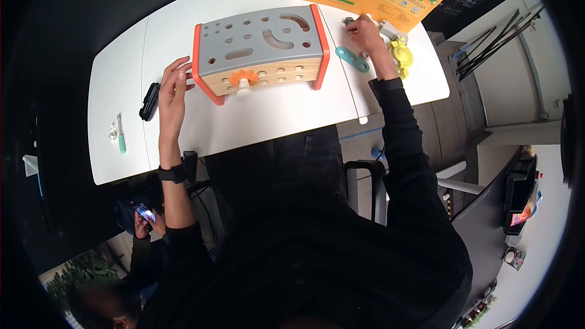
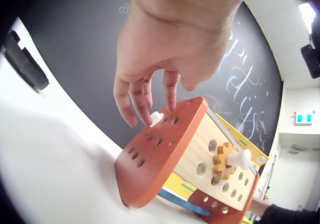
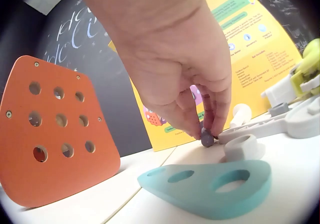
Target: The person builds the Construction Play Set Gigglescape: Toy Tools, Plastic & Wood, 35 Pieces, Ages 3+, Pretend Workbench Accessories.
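Right hand [image 1: 367, 36] pinches a small dark-grey piece [image 3: 207, 138]; best grip it centrally, clear of the grey nut [image 3: 239, 152]. Left hand [image 1: 173, 97], fingers spread, touches 1 white bolt [image 2: 157, 117].

a black top [image 1: 341, 262] is worn; its right sleeve [image 1: 409, 149] is creased and brought down near the wrist, its left sleeve [image 1: 184, 248] ended along the forearm. a black band [image 1: 172, 174] is strapped round the left wrist. dark trousers [image 1: 274, 164] are worn below.
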`<action>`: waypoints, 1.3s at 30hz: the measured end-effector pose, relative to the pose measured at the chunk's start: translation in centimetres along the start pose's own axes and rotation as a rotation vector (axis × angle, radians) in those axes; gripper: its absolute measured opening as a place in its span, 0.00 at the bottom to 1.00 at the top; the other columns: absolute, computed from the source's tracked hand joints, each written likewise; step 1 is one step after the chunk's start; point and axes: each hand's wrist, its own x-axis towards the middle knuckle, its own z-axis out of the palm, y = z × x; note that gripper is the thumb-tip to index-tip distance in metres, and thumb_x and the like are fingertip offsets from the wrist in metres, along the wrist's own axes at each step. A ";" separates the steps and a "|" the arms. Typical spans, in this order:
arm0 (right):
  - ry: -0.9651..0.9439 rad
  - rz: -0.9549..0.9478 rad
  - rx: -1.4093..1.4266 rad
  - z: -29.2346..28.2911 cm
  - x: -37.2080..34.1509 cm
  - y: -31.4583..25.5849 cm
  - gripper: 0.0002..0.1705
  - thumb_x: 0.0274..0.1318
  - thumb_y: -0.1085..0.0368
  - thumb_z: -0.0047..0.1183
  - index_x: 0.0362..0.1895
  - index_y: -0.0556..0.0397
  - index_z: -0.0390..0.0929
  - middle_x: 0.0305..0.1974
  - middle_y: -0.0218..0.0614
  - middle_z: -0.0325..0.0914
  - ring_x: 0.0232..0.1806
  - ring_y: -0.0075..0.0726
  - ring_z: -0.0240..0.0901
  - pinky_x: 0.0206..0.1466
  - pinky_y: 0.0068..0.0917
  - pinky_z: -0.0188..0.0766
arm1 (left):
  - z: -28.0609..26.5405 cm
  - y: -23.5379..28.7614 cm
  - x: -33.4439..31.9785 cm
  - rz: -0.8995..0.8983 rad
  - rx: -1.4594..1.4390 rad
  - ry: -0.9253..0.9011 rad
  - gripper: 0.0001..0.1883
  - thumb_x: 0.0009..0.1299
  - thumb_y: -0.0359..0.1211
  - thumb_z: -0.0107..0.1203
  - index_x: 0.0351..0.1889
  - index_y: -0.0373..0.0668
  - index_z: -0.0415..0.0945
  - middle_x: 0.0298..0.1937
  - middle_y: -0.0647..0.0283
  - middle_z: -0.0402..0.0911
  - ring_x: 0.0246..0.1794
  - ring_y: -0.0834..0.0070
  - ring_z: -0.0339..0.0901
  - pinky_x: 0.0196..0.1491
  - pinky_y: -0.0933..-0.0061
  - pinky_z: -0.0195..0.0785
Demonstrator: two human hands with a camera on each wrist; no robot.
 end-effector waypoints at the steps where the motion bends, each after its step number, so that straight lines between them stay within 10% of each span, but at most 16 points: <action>1: 0.007 0.027 0.008 0.2 0.0 0.1 0.12 0.43 0.73 0.59 0.36 0.53 0.88 0.42 0.45 0.76 0.45 0.49 0.76 0.50 0.36 0.75 | 0.0 0.0 0.0 0.001 0.000 0.001 0.21 0.81 0.46 0.42 0.56 0.42 0.80 0.65 0.62 0.71 0.51 0.74 0.79 0.51 0.73 0.75; 11: 0.032 -0.065 0.091 0.9 0.2 0.6 0.13 0.38 0.79 0.59 0.30 0.52 0.88 0.36 0.43 0.77 0.42 0.45 0.76 0.46 0.33 0.76 | -0.5 0.7 -0.4 -0.002 0.056 -0.003 0.24 0.82 0.47 0.40 0.56 0.40 0.79 0.65 0.62 0.73 0.54 0.72 0.79 0.53 0.69 0.77; 23: 0.086 0.271 0.415 -3.1 -1.4 -1.2 0.15 0.38 0.64 0.69 0.33 0.58 0.82 0.29 0.33 0.81 0.32 0.28 0.79 0.40 0.27 0.76 | -0.2 1.6 -0.5 0.066 -0.039 0.049 0.19 0.81 0.43 0.44 0.57 0.43 0.79 0.63 0.62 0.74 0.51 0.74 0.79 0.51 0.72 0.76; 30: 0.055 0.216 0.370 -3.7 -2.8 -0.8 0.11 0.42 0.71 0.68 0.33 0.58 0.83 0.29 0.35 0.84 0.34 0.29 0.82 0.40 0.25 0.78 | 0.2 0.4 -0.9 -0.020 -0.042 0.087 0.11 0.76 0.30 0.53 0.53 0.41 0.80 0.39 0.67 0.84 0.34 0.83 0.78 0.38 0.82 0.69; 39: -0.022 0.121 0.266 -1.5 -1.5 -0.6 0.11 0.40 0.73 0.67 0.32 0.59 0.82 0.29 0.38 0.82 0.31 0.33 0.80 0.38 0.27 0.77 | 0.3 0.4 -1.0 -0.083 -0.016 0.093 0.12 0.76 0.33 0.53 0.53 0.41 0.80 0.36 0.67 0.84 0.35 0.83 0.79 0.41 0.78 0.71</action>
